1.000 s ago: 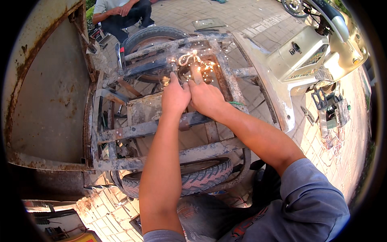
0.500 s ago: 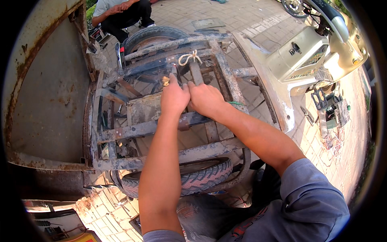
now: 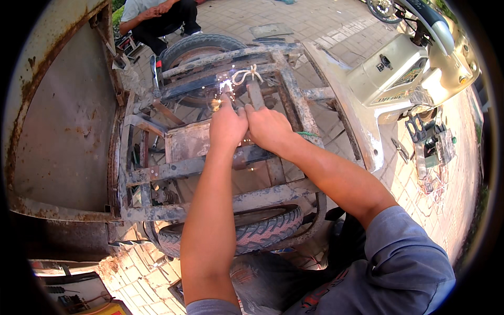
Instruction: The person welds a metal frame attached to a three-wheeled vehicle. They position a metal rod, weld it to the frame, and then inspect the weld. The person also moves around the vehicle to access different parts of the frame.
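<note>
A rusty metal vehicle frame [image 3: 173, 169] lies in front of me, its bars partly blue and flaking. My left hand [image 3: 227, 126] is closed around a tool mostly hidden in the grip; a brass-coloured end [image 3: 216, 104] pokes out beside it, like a welding electrode holder. Bright white sparks [image 3: 226, 84] glare on a bar just beyond the fingertips. My right hand [image 3: 268, 128], against the left one, is closed over a flat metal crossbar [image 3: 255, 94], its fingertips hidden. A pale cord [image 3: 247, 75] is tied in a bow at that crossbar's far end.
One wheel [image 3: 202, 44] is beyond the frame, another tyre [image 3: 268, 228] on the near side. A rusty metal box panel [image 3: 63, 110] stands left. The beige scooter front [image 3: 394, 68] is at right, with pliers [image 3: 400, 150] on the paving. A person [image 3: 157, 21] crouches at far left.
Bright sparks have flared up beyond my left fingertips, lighting the nearby bars and a panel below. My two hands stay in nearly the same place.
</note>
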### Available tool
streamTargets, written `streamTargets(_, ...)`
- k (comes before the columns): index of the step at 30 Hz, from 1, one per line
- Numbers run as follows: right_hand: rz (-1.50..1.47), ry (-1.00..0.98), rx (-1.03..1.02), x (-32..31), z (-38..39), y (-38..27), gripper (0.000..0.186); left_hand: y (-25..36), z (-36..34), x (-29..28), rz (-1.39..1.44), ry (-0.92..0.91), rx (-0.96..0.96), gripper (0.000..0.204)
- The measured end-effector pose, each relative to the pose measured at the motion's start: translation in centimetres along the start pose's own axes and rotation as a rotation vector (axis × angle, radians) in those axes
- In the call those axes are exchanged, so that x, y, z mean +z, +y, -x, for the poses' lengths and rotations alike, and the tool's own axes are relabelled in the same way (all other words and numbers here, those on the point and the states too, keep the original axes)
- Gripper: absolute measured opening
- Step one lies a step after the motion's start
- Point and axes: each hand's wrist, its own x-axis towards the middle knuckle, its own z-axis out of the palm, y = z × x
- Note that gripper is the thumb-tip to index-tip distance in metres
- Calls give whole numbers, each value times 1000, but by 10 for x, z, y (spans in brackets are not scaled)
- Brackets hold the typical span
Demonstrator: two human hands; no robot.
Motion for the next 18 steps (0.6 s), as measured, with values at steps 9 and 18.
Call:
streamTargets(9,16,-59,37,-7,0,-5,24,1,0,0,12,3,-25,65)
streamTargets(18,13,-35,6,-5,0,-4,24,1,1,-2,6,-5,-38,65)
